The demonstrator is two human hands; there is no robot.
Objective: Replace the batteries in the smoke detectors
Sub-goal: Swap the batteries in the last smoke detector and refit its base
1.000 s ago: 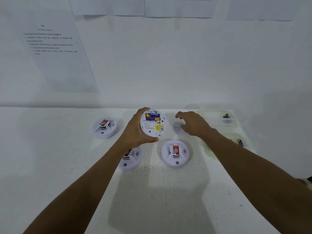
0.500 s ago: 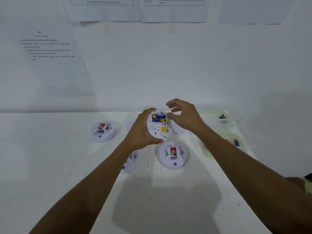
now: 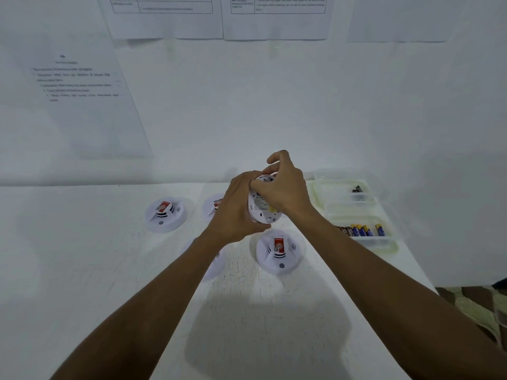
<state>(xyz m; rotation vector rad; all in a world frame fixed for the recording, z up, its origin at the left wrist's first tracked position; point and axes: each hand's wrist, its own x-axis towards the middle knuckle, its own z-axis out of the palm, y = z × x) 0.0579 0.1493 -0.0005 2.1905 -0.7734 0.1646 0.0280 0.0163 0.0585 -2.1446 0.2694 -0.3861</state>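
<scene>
My left hand (image 3: 236, 209) grips a white round smoke detector (image 3: 262, 212) upright above the table, its labelled back facing me. My right hand (image 3: 285, 185) covers the detector's upper part, fingers curled over the battery bay, which is hidden. Several other white detectors with red stickers lie on the table: one at the left (image 3: 165, 214), one behind my left hand (image 3: 215, 205), one under my left forearm (image 3: 218, 263) and one in front (image 3: 278, 250).
Clear plastic trays stand at the right: the near tray (image 3: 384, 246) holds several blue and dark batteries (image 3: 362, 230), the far tray (image 3: 337, 192) holds dark batteries (image 3: 357, 189). Printed sheets hang on the white wall. The table's right edge runs past the trays.
My right hand has come from the table beside the detector up onto its back, covering the battery bay. The detector stays held in my left hand, raised slightly.
</scene>
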